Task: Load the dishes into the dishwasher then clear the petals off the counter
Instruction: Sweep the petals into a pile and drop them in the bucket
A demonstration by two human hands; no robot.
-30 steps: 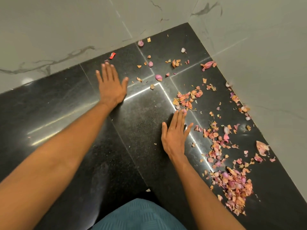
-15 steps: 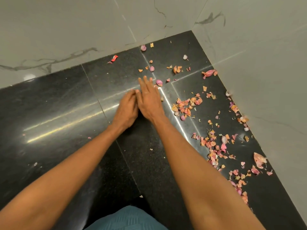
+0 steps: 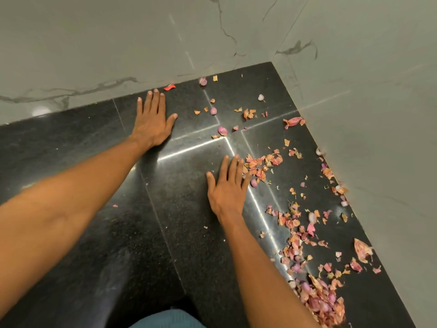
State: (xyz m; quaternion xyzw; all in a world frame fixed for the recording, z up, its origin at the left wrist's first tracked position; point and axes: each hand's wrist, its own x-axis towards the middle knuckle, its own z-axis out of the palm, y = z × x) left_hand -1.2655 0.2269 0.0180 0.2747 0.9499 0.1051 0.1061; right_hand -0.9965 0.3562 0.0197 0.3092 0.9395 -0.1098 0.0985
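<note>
Pink and orange petals (image 3: 262,164) lie scattered over the right half of the black stone counter (image 3: 179,223), with a thicker heap (image 3: 319,301) at the lower right. My left hand (image 3: 152,121) lies flat with straight fingers near the back wall, fingertips close to a red scrap (image 3: 169,87). Flat on the counter's middle rests my right hand (image 3: 227,185), its fingertips touching the edge of a petal cluster. Neither hand holds anything.
Grey marble walls (image 3: 354,114) meet in a corner at the back right and bound the counter on two sides. Small pink bulbs (image 3: 222,130) lie among the petals. A blue garment (image 3: 165,319) shows at the bottom edge.
Half a second ago both hands were pressed together at the counter's middle; they have spread apart, the left toward the back wall and the right down beside the petal cluster.
</note>
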